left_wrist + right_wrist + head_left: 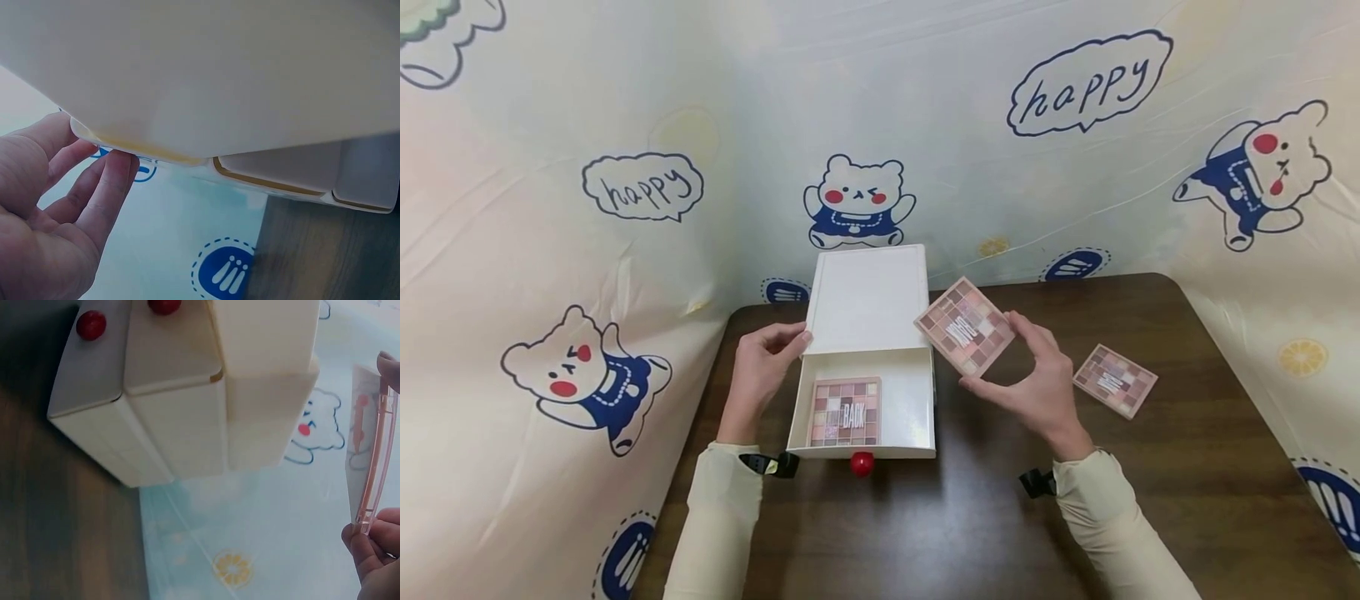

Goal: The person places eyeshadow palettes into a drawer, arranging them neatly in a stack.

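Note:
A white drawer box (871, 300) stands at the back of the table, its top drawer (910, 429) pulled out toward me. Inside that drawer, on the left, lies an eyeshadow palette (846, 412) with white lettering. My left hand (762, 367) holds the box's left front edge with thumb and fingers; the left wrist view shows them at its corner. Above the table, right of the box, my right hand (1037, 379) grips a second eyeshadow palette (966, 327) by its edges, tilted. In the right wrist view this palette (369, 456) appears edge-on between thumb and fingers.
A third eyeshadow palette (1116, 381) lies on the dark wooden table (1000, 542) at the right. The open drawer carries a red knob (862, 464); another red knob (91, 325) is on the lower drawer. A printed curtain (970, 192) hangs behind and at both sides.

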`<state>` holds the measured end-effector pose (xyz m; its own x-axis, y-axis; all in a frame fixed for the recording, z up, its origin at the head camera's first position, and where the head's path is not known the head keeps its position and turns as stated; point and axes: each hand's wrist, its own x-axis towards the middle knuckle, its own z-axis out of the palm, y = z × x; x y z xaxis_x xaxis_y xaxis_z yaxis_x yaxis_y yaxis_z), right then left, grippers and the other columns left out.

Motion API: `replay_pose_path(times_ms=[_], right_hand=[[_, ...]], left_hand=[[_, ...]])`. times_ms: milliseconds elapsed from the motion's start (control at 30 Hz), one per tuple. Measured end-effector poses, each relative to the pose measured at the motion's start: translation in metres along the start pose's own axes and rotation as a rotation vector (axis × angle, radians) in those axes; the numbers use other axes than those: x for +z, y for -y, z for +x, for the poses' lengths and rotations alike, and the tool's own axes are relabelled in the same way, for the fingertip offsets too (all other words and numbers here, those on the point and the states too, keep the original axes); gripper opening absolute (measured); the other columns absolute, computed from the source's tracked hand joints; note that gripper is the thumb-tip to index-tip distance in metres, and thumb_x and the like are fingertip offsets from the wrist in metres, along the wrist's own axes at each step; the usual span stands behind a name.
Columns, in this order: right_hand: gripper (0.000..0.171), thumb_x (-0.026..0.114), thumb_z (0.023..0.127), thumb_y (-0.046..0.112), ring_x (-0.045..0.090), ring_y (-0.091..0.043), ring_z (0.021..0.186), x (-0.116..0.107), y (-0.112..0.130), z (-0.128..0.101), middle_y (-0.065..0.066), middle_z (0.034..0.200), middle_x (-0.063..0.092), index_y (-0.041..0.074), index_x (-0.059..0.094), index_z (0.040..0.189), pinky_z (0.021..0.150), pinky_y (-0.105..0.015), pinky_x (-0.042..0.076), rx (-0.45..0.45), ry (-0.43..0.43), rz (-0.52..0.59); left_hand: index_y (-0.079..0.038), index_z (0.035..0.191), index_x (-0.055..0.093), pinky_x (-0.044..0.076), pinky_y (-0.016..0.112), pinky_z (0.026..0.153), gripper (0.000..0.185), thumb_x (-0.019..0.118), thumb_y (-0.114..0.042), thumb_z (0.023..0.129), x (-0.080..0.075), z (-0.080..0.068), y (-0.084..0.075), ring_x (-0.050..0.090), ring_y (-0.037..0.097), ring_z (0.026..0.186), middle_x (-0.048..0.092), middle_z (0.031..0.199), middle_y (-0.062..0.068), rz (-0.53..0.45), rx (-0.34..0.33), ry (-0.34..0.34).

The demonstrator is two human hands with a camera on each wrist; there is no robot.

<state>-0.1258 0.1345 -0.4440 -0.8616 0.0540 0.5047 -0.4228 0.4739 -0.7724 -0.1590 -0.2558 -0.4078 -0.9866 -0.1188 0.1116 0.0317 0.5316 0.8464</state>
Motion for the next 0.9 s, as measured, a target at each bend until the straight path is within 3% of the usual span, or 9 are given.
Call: replay_pose_path(times_ms=[633,900], right_hand=[[0.111,0.101,0.051,0.041,0.05,-0.027,0.124,0.016,0.034,0.009,-0.01,0.136,0.058,0.002,0.053,0.143,0.098,-0.051,0.047,-0.314,0.246,0.061],[0.11,0.096,0.058,0.049,0.048,-0.024,0.127,0.032,0.047,0.012,-0.009,0.14,0.055,0.001,0.05,0.145,0.1,-0.05,0.047,-0.36,0.354,0.058]], left_hand=[[-0.017,0.122,0.074,0.056,0.032,0.076,0.037,0.074,-0.039,0.092,0.002,-0.001,0.0,0.06,0.025,0.09,0.071,0.111,0.002,0.009,-0.012,0.001],[-0.017,0.122,0.075,0.057,0.032,0.076,0.037,0.074,-0.039,0.092,0.0,0.001,0.0,0.061,0.026,0.09,0.07,0.109,0.003,0.007,-0.015,0.002]])
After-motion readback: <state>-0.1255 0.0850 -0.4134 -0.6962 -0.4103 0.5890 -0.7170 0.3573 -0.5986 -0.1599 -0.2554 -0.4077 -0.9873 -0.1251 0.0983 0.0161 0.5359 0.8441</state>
